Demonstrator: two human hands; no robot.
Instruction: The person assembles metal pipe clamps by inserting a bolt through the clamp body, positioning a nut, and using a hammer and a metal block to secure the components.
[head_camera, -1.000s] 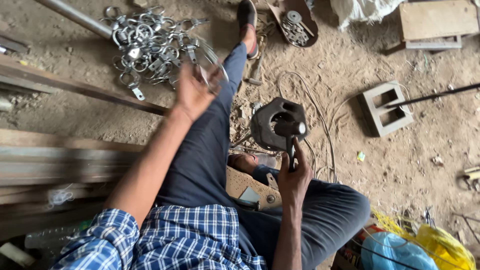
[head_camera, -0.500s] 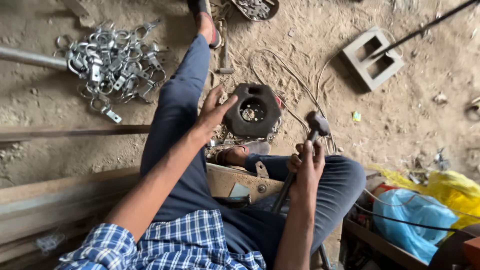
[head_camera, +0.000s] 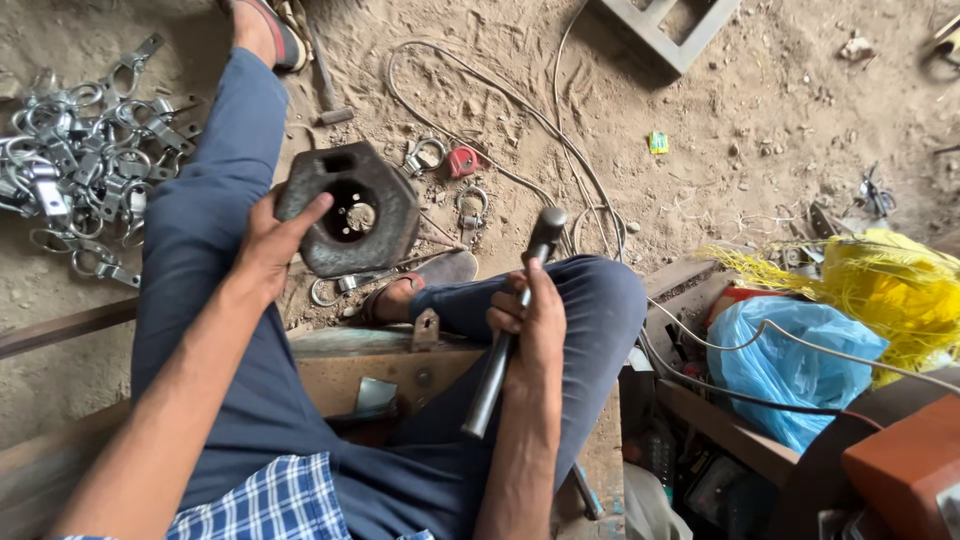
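Down on the dirt floor, the dark hexagonal metal block (head_camera: 348, 208) lies flat between the seated person's legs, its round central hole facing up and a small square slot toward its far edge. The left hand (head_camera: 268, 245) now rests on the block's near-left edge, fingers spread over the rim; a second ago that hand was lifted up over the pile of clamps, so it has come down to steady the block. The hand lies open on the metal rather than closed around it. The block has no strong long axis; its flat faces point outward all round.

The right hand (head_camera: 530, 320) is clamped on the handle of a hammer (head_camera: 510, 325), which has been drawn back toward the body since earlier. The hammer's long axis runs from near the lap up and away, its dark head (head_camera: 546, 232) pointing toward the far side of the floor, just right of the block and apart from it.

Farther out, a heap of silvery ring clamps (head_camera: 85, 165) sits at the left edge of the floor, loose cable (head_camera: 520, 110) snakes across the sand, and a blue bag (head_camera: 790, 360) and yellow netting (head_camera: 890, 290) crowd the right side.
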